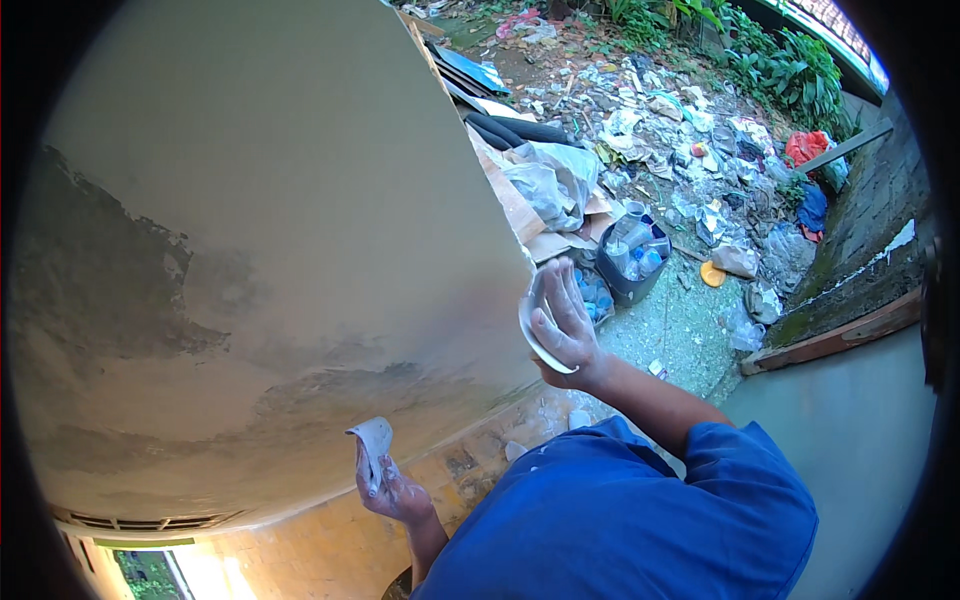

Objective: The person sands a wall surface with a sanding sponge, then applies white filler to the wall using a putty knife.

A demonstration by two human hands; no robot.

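In my left hand (pixel 398 497) I grip a curved, pale grey plastic scraper (pixel 374 438) with whitish smears, held upright in front of the wall's lower part. Pale paste coats the fingers of that hand. Against the right edge of the wall (pixel 330 240), my right hand (pixel 566 325) holds a bent white plastic scraper (pixel 531 332). Its fingers lie extended along the scraper and are dusted white; the thumb is on the near side. The wall is partly smooth grey-beige, with rough dark patches (pixel 110 260) at the left and along the bottom.
Beyond the wall's edge stands a dark bucket (pixel 630 285) of plastic cups and bottles. Behind it lie a crumpled plastic sheet (pixel 555 180) and dark tubes (pixel 515 130). Litter (pixel 690 140) covers the ground. A mossy low wall (pixel 860 255) runs along the right.
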